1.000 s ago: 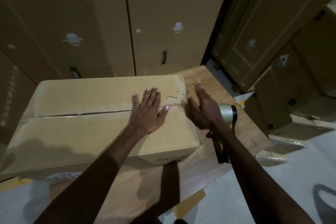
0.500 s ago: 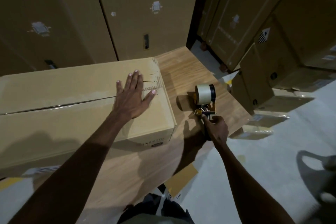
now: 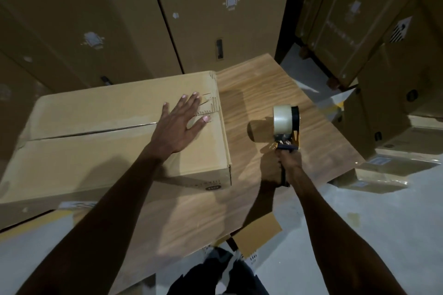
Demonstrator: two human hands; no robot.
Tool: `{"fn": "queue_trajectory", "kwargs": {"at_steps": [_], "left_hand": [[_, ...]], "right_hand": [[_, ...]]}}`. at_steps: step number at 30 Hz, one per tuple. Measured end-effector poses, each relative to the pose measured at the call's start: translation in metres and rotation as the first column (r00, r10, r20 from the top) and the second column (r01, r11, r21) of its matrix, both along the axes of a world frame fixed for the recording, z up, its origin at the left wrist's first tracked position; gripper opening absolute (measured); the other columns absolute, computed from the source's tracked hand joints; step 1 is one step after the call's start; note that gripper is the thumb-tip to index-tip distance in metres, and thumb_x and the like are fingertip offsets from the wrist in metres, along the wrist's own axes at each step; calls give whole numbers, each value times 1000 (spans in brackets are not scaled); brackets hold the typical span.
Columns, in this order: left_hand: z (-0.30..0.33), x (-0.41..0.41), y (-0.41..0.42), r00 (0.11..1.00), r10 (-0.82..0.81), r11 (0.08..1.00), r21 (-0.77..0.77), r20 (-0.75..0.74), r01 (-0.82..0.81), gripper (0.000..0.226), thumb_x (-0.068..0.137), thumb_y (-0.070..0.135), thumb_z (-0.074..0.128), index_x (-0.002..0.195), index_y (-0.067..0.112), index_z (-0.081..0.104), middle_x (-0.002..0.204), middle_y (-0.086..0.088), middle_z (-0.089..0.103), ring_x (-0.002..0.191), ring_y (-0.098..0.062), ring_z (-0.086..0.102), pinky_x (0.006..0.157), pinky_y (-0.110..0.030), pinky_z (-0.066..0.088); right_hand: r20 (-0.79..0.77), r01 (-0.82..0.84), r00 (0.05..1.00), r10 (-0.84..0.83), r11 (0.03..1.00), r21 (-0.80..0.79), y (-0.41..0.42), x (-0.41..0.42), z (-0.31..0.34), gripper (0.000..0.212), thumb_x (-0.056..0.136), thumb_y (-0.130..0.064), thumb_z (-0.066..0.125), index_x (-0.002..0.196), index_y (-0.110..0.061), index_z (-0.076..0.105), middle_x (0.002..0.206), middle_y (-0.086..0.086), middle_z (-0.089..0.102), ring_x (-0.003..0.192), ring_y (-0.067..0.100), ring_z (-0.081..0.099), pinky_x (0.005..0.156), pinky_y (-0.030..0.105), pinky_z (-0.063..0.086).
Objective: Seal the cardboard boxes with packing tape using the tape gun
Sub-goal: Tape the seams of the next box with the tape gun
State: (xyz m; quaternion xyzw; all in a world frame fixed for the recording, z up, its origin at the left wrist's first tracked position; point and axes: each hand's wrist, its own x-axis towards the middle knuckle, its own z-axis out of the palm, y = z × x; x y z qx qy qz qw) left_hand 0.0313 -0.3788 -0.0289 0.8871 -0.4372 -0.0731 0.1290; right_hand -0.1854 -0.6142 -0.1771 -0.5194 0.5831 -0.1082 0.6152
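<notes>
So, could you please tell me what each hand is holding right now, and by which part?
The right hand grips the tape gun by its handle, below the tape roll. The left hand holds nothing; it rests flat on the cardboard box.

I see a tan cardboard box (image 3: 100, 132) with a small dark oval print low on its near side. The tabletop (image 3: 259, 88) is warm brown with wood grain. The tape gun (image 3: 286, 127) carries a pale, translucent roll on a black hub, with yellow-orange on its frame. The floor (image 3: 383, 223) is light grey, and the stacked cartons (image 3: 215, 7) behind are darker brown with small white marks.
</notes>
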Motion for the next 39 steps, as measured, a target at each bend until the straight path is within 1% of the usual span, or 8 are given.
{"fn": "queue_trajectory", "kwargs": {"at_steps": [6, 12, 19, 21, 24, 27, 32, 39], "left_hand": [[-2, 1, 2, 1000, -1, 1000, -24, 9, 1, 83, 92, 75, 12, 161, 29, 14, 167, 12, 8, 155, -14, 4, 123, -60, 3], [-2, 3, -1, 999, 9, 998, -61, -40, -12, 82, 93, 76, 18, 160, 29, 20, 166, 14, 11, 155, -12, 6, 121, -57, 1], [27, -11, -46, 962, -7, 921, -377, -272, -100, 54, 102, 36, 55, 149, 11, 47, 155, -7, 45, 147, -22, 34, 121, -43, 24], [34, -16, -64, 899, -91, 883, -452, -429, -126, 52, 101, 30, 60, 149, 12, 48, 153, -6, 48, 141, -23, 45, 114, -37, 38], [49, -26, -86, 642, -279, 836, -509, -714, -203, 53, 103, 11, 55, 153, 7, 38, 155, -7, 43, 144, -19, 41, 102, -19, 41], [59, -35, -94, 445, -388, 805, -531, -807, -263, 52, 104, 7, 51, 154, 14, 38, 150, 0, 51, 137, -14, 48, 86, -23, 48], [51, -37, -85, 404, -400, 745, -548, -823, -380, 34, 98, 14, 63, 133, 17, 64, 113, 1, 75, 105, -10, 70, 84, -36, 56], [46, -35, -76, 409, -354, 693, -530, -841, -489, 36, 93, 15, 71, 129, 12, 66, 93, -4, 70, 71, -7, 66, 54, -28, 58]], "right_hand": [[-84, -84, 994, 76, 991, -100, -3, 0, 32, 17, 86, -28, 67, 89, -12, 66, 75, 11, 66, 55, 21, 57, 52, 32, 44], [147, -175, 974, 171, 984, 16, 12, -17, 106, 10, 94, -13, 59, 87, -7, 61, 65, 8, 58, 50, 16, 52, 48, 26, 40], [275, -187, 952, 138, 969, 163, 37, -16, 193, 15, 96, -17, 57, 91, -3, 59, 64, 9, 57, 51, 19, 52, 51, 29, 40], [314, -196, 940, 131, 963, 184, 46, -13, 213, 16, 97, -17, 55, 89, -4, 59, 64, 8, 55, 51, 18, 50, 50, 28, 41], [360, -191, 926, 111, 962, 197, 63, -11, 238, 17, 98, -18, 55, 89, -4, 59, 64, 7, 54, 51, 17, 49, 48, 26, 42], [372, -166, 924, 85, 968, 190, 78, -9, 255, 18, 98, -18, 55, 91, -2, 60, 64, 7, 53, 51, 17, 48, 49, 27, 41], [383, -133, 922, 57, 976, 174, 86, -10, 267, 17, 98, -18, 55, 94, -2, 59, 65, 7, 53, 52, 16, 47, 49, 27, 41], [378, -128, 924, 53, 976, 176, 91, -7, 269, 17, 98, -17, 54, 92, -2, 58, 64, 7, 52, 51, 17, 46, 47, 26, 41]]}}
